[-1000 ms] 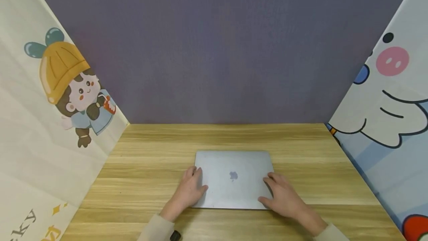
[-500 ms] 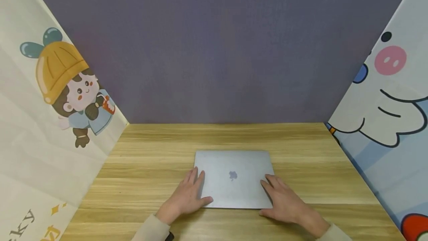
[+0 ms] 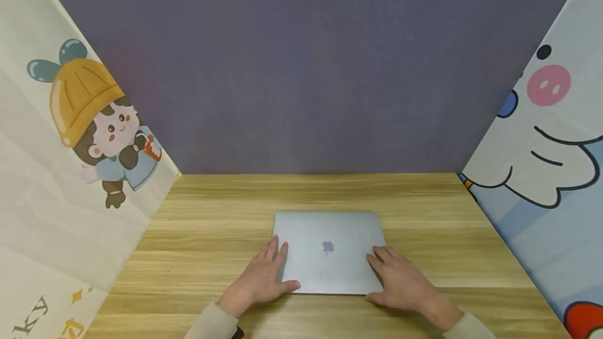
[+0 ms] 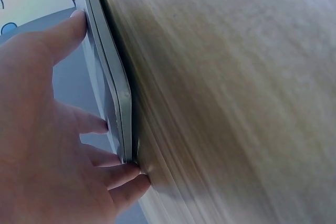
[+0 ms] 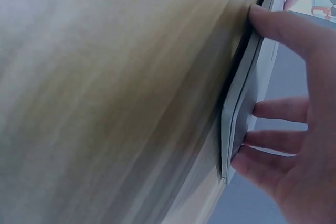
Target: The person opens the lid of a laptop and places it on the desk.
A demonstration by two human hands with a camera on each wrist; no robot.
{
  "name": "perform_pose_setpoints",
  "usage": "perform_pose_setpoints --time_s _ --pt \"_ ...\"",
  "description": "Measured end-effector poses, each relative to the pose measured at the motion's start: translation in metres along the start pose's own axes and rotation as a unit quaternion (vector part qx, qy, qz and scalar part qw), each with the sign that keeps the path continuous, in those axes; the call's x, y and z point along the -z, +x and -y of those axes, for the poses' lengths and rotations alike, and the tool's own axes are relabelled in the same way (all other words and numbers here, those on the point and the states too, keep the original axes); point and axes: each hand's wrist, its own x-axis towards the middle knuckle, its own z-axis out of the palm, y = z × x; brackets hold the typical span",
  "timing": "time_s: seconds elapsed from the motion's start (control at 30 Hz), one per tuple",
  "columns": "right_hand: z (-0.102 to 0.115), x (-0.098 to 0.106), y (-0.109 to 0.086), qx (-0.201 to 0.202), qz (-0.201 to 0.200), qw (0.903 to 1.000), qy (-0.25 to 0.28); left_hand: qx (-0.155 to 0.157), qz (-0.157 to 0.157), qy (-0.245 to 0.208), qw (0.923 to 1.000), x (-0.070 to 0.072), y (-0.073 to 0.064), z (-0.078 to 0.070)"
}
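A silver laptop (image 3: 332, 271) lies flat and closed on the wooden table, its apple logo (image 3: 327, 247) facing up. My left hand (image 3: 261, 279) rests at its left front corner: the thumb lies on the lid by the front edge, the other fingers spread along the left side. At the opposite corner, my right hand (image 3: 405, 284) touches the laptop with its thumb at the front edge and its fingertips on the lid near the right side. Both wrist views show the laptop's thin edge (image 4: 121, 87) and fairly straight, spread fingers.
The wooden table (image 3: 207, 234) extends around the laptop. A dark grey panel (image 3: 320, 67) stands at the back. Cartoon-printed sheets flank the table, one on the left (image 3: 42, 213) and one on the right (image 3: 565, 234).
The left thumb has slid to the laptop's front edge and its fingers have straightened. The right thumb has moved from the lid down to the front edge. The laptop has barely moved.
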Motion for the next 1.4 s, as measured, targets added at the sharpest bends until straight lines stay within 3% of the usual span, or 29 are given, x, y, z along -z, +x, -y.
perform_pose_setpoints --time_s 0.43,1.4 --pt "-0.0055 0.0017 0.0037 0.039 -0.024 0.9978 -0.049 0.001 0.003 0.001 1.0000 -0.0008 -0.0022 -0.0026" --pt "-0.0066 0.0087 0.0080 0.049 -0.008 0.9982 -0.035 -0.004 0.003 -0.019 0.9998 0.0062 -0.0024 0.0021"
